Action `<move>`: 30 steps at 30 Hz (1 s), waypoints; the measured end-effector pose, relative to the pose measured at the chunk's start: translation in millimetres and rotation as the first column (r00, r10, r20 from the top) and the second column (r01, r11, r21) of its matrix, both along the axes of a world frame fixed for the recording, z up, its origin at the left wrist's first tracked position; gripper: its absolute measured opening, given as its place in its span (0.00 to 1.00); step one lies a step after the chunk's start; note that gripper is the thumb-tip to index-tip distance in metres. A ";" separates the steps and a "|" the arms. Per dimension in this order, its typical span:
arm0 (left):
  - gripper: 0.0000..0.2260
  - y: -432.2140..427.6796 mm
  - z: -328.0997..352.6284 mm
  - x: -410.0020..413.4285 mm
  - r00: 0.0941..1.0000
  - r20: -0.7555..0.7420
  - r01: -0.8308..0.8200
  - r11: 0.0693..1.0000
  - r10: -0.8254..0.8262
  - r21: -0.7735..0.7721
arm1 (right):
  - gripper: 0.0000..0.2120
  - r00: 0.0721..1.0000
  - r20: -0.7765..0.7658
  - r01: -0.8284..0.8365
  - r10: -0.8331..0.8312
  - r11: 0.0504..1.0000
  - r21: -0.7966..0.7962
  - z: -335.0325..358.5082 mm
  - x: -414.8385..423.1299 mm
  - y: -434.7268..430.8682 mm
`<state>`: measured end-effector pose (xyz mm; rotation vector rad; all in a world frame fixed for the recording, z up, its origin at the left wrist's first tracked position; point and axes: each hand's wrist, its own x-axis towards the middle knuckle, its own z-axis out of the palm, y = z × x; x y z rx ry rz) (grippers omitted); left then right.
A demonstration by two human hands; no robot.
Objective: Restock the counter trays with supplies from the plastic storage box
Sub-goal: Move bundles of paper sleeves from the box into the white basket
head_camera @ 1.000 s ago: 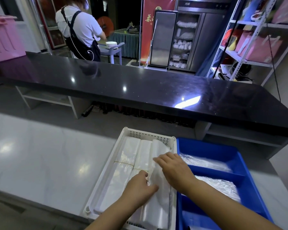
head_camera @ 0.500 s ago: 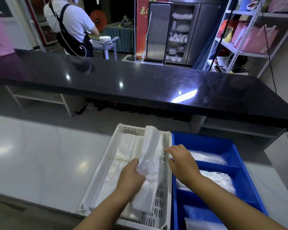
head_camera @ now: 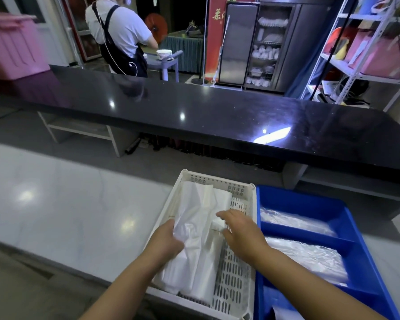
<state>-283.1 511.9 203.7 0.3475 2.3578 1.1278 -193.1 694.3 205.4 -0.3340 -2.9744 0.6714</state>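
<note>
Left hand [head_camera: 166, 241] gripping crumpled bag bundle [head_camera: 194, 239] lying in white tray [head_camera: 240, 273]. Right hand [head_camera: 240, 229] pinching its folded edge. Bags looking light, soft, slippery, likely sliding apart. Gripping mid-bundle across whole stack probably holding best.

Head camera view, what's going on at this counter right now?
A person is sorting supplies in the white perforated tray. The left hand grips a crumpled bundle of white plastic bags, and the right hand pinches a folded stack beside it. The blue bin to the right holds clear bags.
</note>
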 end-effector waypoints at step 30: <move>0.23 -37.0 -12.6 30.1 0.754 -0.085 0.501 0.653 -0.652 -0.568 | 0.26 0.917 0.315 -0.330 0.242 0.906 0.264 -37.2 -120.5 16.5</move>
